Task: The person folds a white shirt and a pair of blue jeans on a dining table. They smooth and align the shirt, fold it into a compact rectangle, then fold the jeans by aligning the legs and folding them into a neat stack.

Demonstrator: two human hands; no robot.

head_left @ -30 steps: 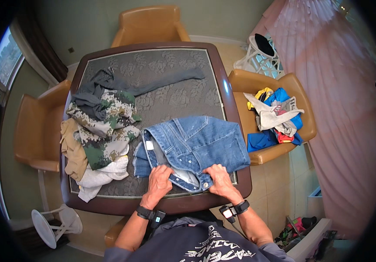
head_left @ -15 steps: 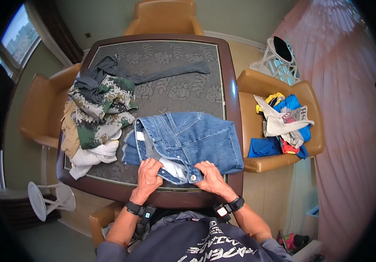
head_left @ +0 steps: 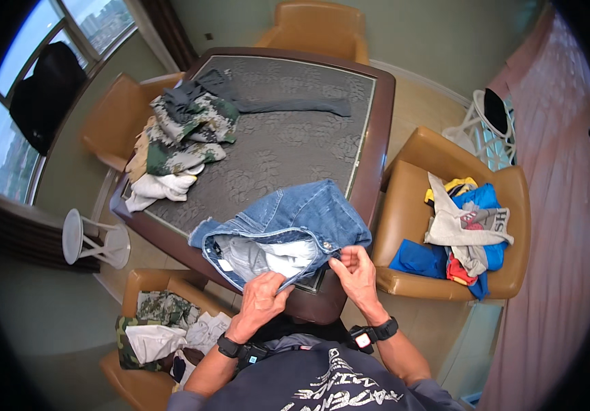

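Observation:
A pair of blue jeans point(head_left: 288, 209) lies bunched at the table's near edge, its waist gaping toward me so the pale lining point(head_left: 285, 257) shows. My left hand point(head_left: 264, 301) is closed on the near edge of the waistband. At the waistband's right end, beside the metal button, my right hand point(head_left: 356, 277) pinches the denim between thumb and fingers. How the legs lie under the upper part is hidden.
On the table's point(head_left: 295, 151) left side are heaped camouflage clothing point(head_left: 192, 130), a dark grey garment and a white one point(head_left: 161, 190). Colourful clothes point(head_left: 469, 229) fill the right armchair point(head_left: 404, 205). More clothes point(head_left: 165, 335) lie on the near-left chair. A white stool point(head_left: 96, 236) stands at left.
The view has turned, with the table now slanting. The jeans' waist has been pulled toward me and opened wider. My right hand has shifted to the button end.

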